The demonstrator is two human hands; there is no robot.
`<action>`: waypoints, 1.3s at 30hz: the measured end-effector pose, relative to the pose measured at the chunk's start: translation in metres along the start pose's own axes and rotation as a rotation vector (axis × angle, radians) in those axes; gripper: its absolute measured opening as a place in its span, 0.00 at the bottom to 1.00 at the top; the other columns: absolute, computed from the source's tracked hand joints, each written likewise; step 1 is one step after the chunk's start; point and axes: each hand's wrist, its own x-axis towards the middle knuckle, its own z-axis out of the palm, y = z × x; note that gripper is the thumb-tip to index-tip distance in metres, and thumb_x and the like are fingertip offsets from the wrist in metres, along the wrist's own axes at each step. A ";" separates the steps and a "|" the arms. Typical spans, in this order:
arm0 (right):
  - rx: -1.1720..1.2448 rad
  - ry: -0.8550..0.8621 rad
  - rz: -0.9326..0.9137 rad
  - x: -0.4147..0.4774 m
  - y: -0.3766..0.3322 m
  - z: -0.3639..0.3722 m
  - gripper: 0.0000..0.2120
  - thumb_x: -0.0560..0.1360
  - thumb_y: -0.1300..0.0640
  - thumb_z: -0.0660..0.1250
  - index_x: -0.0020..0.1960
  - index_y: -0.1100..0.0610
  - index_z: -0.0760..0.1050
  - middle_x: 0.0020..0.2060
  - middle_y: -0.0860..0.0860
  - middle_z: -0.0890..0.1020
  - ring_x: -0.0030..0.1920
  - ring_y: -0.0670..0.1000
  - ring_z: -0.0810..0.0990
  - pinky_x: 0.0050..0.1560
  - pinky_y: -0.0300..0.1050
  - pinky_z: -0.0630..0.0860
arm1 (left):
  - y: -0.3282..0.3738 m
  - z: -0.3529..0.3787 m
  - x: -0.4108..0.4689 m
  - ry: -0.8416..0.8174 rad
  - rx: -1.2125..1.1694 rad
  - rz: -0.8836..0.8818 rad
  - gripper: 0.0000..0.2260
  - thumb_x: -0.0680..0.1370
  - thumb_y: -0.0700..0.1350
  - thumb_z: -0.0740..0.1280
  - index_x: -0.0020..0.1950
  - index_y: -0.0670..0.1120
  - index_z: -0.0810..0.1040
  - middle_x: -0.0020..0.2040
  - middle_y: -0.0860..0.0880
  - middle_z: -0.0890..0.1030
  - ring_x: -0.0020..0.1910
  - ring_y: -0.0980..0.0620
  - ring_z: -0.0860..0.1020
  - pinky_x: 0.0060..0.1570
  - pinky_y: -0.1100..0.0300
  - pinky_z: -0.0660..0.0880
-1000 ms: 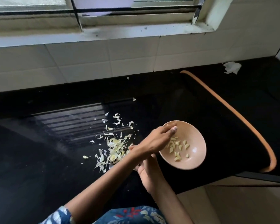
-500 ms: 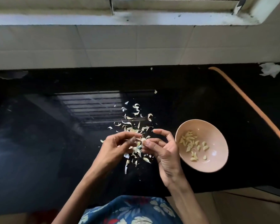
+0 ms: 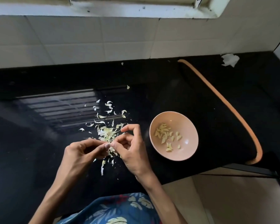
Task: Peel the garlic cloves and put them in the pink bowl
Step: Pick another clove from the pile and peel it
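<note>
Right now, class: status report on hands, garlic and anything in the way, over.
Left hand and right hand pinch something small together, likely a clove, hidden by fingertips. Peeled cloves in bowl. Peels under hands; nothing blocks bowl.

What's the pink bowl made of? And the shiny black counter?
Pink bowl: probably plastic or melamine, smooth with a soft sheen. One small highlight shows inside, so glazed ceramic is possible too.
Black counter: looks like polished stone, maybe granite. It reflects the window bars almost like a mirror.
</note>
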 end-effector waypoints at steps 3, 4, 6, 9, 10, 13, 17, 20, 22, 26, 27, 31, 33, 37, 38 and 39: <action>-0.071 -0.027 -0.068 -0.001 0.000 0.003 0.17 0.75 0.64 0.70 0.55 0.54 0.64 0.37 0.50 0.82 0.37 0.44 0.79 0.41 0.36 0.74 | -0.003 -0.002 0.000 0.014 0.035 0.015 0.07 0.72 0.47 0.71 0.42 0.45 0.86 0.36 0.45 0.86 0.38 0.48 0.86 0.38 0.68 0.79; -0.067 -0.039 -0.083 -0.001 0.000 0.004 0.16 0.76 0.65 0.69 0.55 0.54 0.64 0.37 0.50 0.81 0.37 0.44 0.79 0.42 0.35 0.73 | -0.004 -0.003 0.000 0.005 0.042 0.016 0.08 0.72 0.49 0.71 0.42 0.45 0.86 0.36 0.44 0.86 0.38 0.47 0.86 0.40 0.65 0.80; -0.017 -0.060 -0.095 -0.001 0.000 0.005 0.16 0.76 0.67 0.68 0.54 0.56 0.63 0.37 0.49 0.80 0.38 0.45 0.79 0.44 0.38 0.75 | -0.006 -0.004 0.001 -0.019 0.016 0.010 0.10 0.73 0.51 0.70 0.42 0.44 0.84 0.36 0.44 0.85 0.37 0.47 0.85 0.43 0.57 0.82; 0.077 -0.087 -0.095 -0.001 0.000 0.004 0.14 0.76 0.69 0.67 0.53 0.59 0.63 0.39 0.50 0.79 0.40 0.48 0.79 0.45 0.43 0.77 | -0.004 -0.003 0.002 -0.022 -0.102 -0.030 0.14 0.72 0.50 0.70 0.43 0.37 0.81 0.34 0.44 0.82 0.35 0.48 0.83 0.40 0.56 0.83; 0.091 -0.102 -0.101 -0.001 0.000 0.003 0.14 0.76 0.69 0.66 0.53 0.60 0.63 0.40 0.52 0.79 0.40 0.48 0.79 0.45 0.43 0.77 | -0.002 -0.002 0.003 -0.021 -0.141 -0.049 0.15 0.71 0.49 0.70 0.43 0.36 0.81 0.33 0.43 0.81 0.34 0.48 0.82 0.39 0.56 0.83; 0.112 -0.151 -0.135 -0.002 -0.003 0.002 0.14 0.77 0.73 0.65 0.53 0.64 0.62 0.41 0.59 0.79 0.40 0.49 0.80 0.46 0.41 0.78 | 0.001 0.000 0.002 -0.021 -0.265 -0.108 0.13 0.70 0.47 0.70 0.40 0.35 0.78 0.33 0.42 0.78 0.31 0.50 0.81 0.36 0.58 0.83; 0.162 -0.190 -0.157 -0.005 -0.009 0.004 0.14 0.77 0.74 0.64 0.54 0.63 0.61 0.42 0.55 0.79 0.41 0.47 0.81 0.47 0.39 0.78 | -0.002 0.001 0.001 -0.037 -0.392 -0.170 0.08 0.79 0.39 0.64 0.40 0.37 0.76 0.37 0.39 0.77 0.30 0.50 0.81 0.36 0.58 0.83; 0.183 -0.166 -0.144 -0.005 -0.010 0.003 0.16 0.77 0.73 0.65 0.56 0.59 0.63 0.41 0.50 0.80 0.42 0.47 0.81 0.48 0.39 0.77 | -0.003 -0.002 0.001 -0.059 -0.410 -0.186 0.12 0.74 0.46 0.67 0.44 0.37 0.77 0.37 0.38 0.81 0.33 0.48 0.82 0.41 0.56 0.82; 0.163 -0.125 -0.146 -0.004 -0.011 0.002 0.18 0.76 0.71 0.68 0.57 0.57 0.64 0.41 0.51 0.81 0.43 0.48 0.81 0.49 0.40 0.76 | -0.003 -0.006 0.001 -0.070 -0.416 -0.185 0.13 0.73 0.48 0.68 0.47 0.37 0.80 0.39 0.39 0.83 0.36 0.46 0.84 0.44 0.55 0.82; 0.121 -0.097 -0.153 -0.003 -0.010 0.003 0.19 0.76 0.70 0.70 0.56 0.55 0.65 0.40 0.52 0.82 0.42 0.49 0.82 0.49 0.42 0.77 | 0.001 -0.008 -0.002 -0.089 -0.416 -0.154 0.14 0.71 0.45 0.71 0.51 0.38 0.84 0.43 0.39 0.85 0.41 0.48 0.85 0.45 0.58 0.83; 0.112 -0.098 -0.158 -0.003 -0.009 0.004 0.18 0.76 0.70 0.70 0.56 0.54 0.65 0.40 0.53 0.82 0.42 0.50 0.82 0.48 0.42 0.77 | 0.002 -0.008 -0.002 -0.077 -0.394 -0.151 0.14 0.69 0.44 0.73 0.50 0.37 0.84 0.42 0.38 0.85 0.40 0.48 0.85 0.44 0.60 0.83; 0.122 -0.095 -0.150 -0.004 -0.008 0.008 0.13 0.76 0.66 0.67 0.52 0.55 0.64 0.41 0.53 0.79 0.40 0.47 0.81 0.45 0.41 0.77 | 0.004 -0.007 -0.004 -0.032 -0.340 -0.122 0.12 0.66 0.39 0.75 0.46 0.35 0.84 0.42 0.37 0.86 0.39 0.48 0.85 0.41 0.62 0.82; 0.130 -0.088 -0.144 -0.005 -0.009 0.010 0.11 0.76 0.67 0.65 0.50 0.56 0.63 0.41 0.52 0.77 0.39 0.42 0.81 0.44 0.39 0.77 | 0.006 -0.007 -0.005 -0.027 -0.324 -0.106 0.11 0.66 0.38 0.76 0.46 0.36 0.84 0.43 0.38 0.86 0.39 0.47 0.85 0.42 0.62 0.82; 0.257 -0.074 -0.063 -0.004 -0.009 0.015 0.10 0.76 0.64 0.63 0.48 0.55 0.63 0.42 0.56 0.75 0.42 0.46 0.78 0.46 0.40 0.77 | 0.007 -0.007 -0.006 -0.008 -0.315 -0.081 0.10 0.65 0.39 0.76 0.45 0.39 0.85 0.41 0.39 0.86 0.39 0.47 0.86 0.42 0.61 0.82; 0.291 -0.074 -0.038 -0.004 -0.009 0.017 0.10 0.76 0.63 0.64 0.48 0.55 0.63 0.43 0.56 0.74 0.44 0.48 0.76 0.47 0.41 0.77 | 0.007 -0.007 -0.005 0.003 -0.322 -0.076 0.10 0.65 0.39 0.76 0.45 0.39 0.85 0.41 0.39 0.86 0.39 0.47 0.86 0.42 0.60 0.82; 0.320 -0.074 -0.016 -0.003 -0.009 0.018 0.10 0.76 0.63 0.65 0.49 0.56 0.63 0.43 0.57 0.74 0.44 0.50 0.76 0.48 0.42 0.77 | 0.007 -0.008 -0.005 0.014 -0.329 -0.074 0.11 0.65 0.39 0.76 0.46 0.39 0.85 0.41 0.39 0.86 0.40 0.47 0.86 0.43 0.61 0.82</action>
